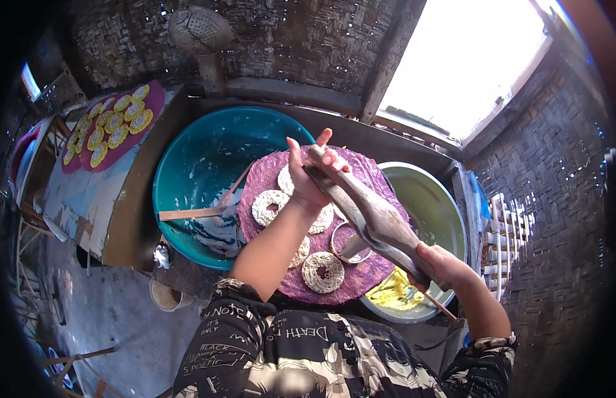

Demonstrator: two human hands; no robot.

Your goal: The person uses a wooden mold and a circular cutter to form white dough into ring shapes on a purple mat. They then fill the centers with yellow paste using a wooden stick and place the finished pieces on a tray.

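A long two-piece wooden tool slants over a purple round mat, held in both hands. My left hand grips its upper end, some fingers curled round it and others raised. My right hand is closed on the lower end. Beneath the tool, a metal ring mould sits on the mat, with a pale cylindrical piece inside it. Several white, lumpy ring-shaped pieces lie on the mat, partly hidden by my left arm and the tool.
A teal basin with white residue and a wooden stick is at left; a pale green basin holding yellow paste sits under the mat's right. Yellow pieces lie on a side board. A small bucket stands below. Woven walls surround this.
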